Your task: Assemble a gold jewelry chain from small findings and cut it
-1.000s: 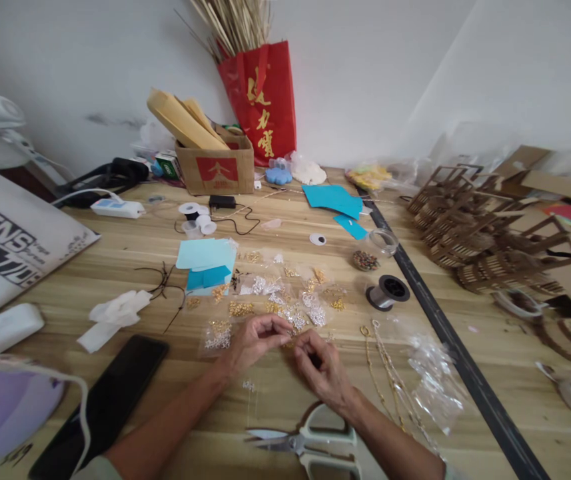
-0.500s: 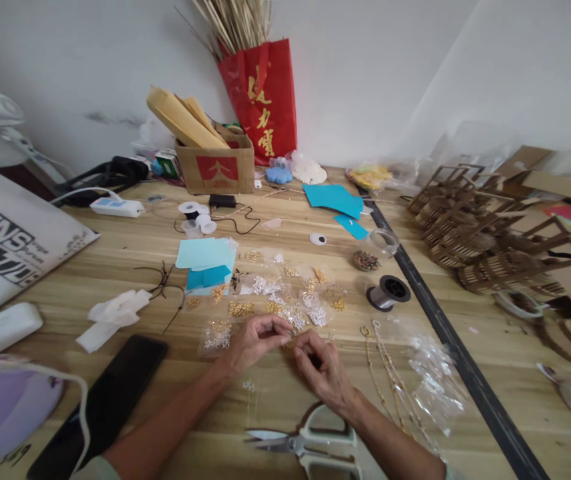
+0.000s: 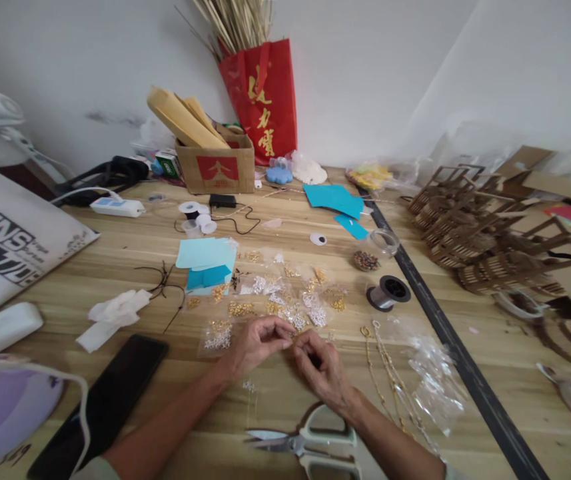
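Across the middle of the pale wooden desk (image 3: 215,447), small shiny silver-coloured metal pieces (image 3: 315,313) and small gold-coloured metal pieces (image 3: 241,309), heaped in little piles on clear plastic bags (image 3: 205,350); too tiny for exact shapes. Compared with half a second ago, almost no change: piles in the same places, thumb of the left hand (image 3: 258,343) only a touch nearer the right hand (image 3: 320,363). On the left, thumb and forefinger in a narrow pinch; on the right, fingers curled, tips close together. Both sets of fingertips nearly meeting, just on the near side of the piles. Impossible to tell whether holding anything. Near the right wrist, cream-handled steel scissors (image 3: 296,444).
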Demonstrator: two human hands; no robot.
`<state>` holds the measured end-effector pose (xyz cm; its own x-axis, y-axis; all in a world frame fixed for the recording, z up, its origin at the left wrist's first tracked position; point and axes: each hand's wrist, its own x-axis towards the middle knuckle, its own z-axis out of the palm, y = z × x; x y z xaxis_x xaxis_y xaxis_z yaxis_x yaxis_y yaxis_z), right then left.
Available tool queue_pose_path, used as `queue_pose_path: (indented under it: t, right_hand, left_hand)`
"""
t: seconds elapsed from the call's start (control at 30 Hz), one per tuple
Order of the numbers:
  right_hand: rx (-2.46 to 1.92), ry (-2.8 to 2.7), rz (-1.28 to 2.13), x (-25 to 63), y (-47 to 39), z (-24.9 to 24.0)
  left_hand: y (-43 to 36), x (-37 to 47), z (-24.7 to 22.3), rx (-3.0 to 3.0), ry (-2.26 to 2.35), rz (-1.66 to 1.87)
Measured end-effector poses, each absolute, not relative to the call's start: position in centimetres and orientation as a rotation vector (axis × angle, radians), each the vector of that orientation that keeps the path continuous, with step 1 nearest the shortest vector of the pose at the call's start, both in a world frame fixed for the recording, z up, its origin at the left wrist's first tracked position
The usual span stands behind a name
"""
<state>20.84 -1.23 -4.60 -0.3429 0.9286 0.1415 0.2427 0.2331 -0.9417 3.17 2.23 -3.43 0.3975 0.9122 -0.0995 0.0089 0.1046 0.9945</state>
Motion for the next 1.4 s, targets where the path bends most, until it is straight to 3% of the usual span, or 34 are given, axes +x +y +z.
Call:
queue_pose_path:
  t: [0.93,1.4]
  right_hand:
    - [-1.108,-1.755,1.116,20.71,-1.2,-4.53]
    - [-1.051,-1.598,1.351,20.68,-0.97,-4.02]
  left_hand:
    - [2.3,2.83,-3.35,1.518,0.968,0.819]
    - [2.54,2.55,-3.72,1.521,0.919,0.859]
